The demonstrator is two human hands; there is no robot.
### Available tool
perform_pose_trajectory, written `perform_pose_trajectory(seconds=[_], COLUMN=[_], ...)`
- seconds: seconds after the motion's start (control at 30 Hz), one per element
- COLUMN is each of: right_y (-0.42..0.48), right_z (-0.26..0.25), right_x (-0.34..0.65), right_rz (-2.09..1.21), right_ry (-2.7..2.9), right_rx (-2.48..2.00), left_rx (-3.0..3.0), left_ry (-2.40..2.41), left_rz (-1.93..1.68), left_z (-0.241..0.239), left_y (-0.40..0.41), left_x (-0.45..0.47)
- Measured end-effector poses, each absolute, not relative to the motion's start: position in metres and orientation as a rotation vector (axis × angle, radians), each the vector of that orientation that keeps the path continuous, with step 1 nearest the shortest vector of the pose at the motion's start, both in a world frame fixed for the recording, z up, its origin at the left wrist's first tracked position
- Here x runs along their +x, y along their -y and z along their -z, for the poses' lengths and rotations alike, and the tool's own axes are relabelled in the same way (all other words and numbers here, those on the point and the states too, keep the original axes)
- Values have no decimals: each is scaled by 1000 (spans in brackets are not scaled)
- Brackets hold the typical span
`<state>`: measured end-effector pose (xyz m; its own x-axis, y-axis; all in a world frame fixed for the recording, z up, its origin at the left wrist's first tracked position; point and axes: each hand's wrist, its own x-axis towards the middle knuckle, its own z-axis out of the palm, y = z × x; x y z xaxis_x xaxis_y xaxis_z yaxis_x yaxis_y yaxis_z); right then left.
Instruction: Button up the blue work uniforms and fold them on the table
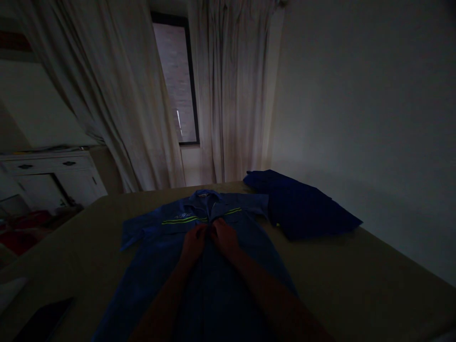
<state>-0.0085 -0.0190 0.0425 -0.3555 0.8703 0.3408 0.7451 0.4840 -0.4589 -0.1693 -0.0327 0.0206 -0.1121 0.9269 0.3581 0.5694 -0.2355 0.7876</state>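
Observation:
A blue short-sleeved work shirt with yellow-green stripes across the chest lies spread face up, its collar at the far end. My left hand is closed on the shirt's front edge at chest height, just below the stripes. Right beside it, my right hand pinches the opposite front edge. The fingertips of both hands meet at the middle of the front. Dim light and the fingers themselves hide any button or fastener between them.
A darker blue folded cloth lies right of the shirt on the covered table. At the near left corner is a dark flat object. Curtains and a window are behind; a white cabinet stands left.

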Motion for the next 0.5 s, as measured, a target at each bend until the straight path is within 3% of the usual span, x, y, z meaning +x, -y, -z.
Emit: perform_pose_trajectory(seconds=[0.23, 0.37, 0.5], right_y=[8, -11, 1], right_z=[-49, -93, -136], right_x=[1, 36, 89], right_rz=[-407, -445, -502], right_ry=[1737, 1496, 1731], right_rx=[-1217, -1297, -1289], left_rx=[1800, 1767, 1637], left_ry=[-1584, -1745, -1959], left_rz=[-1270, -1173, -1213], left_z=[-21, -22, -21], left_y=[33, 35, 32], left_x=[-166, -163, -163])
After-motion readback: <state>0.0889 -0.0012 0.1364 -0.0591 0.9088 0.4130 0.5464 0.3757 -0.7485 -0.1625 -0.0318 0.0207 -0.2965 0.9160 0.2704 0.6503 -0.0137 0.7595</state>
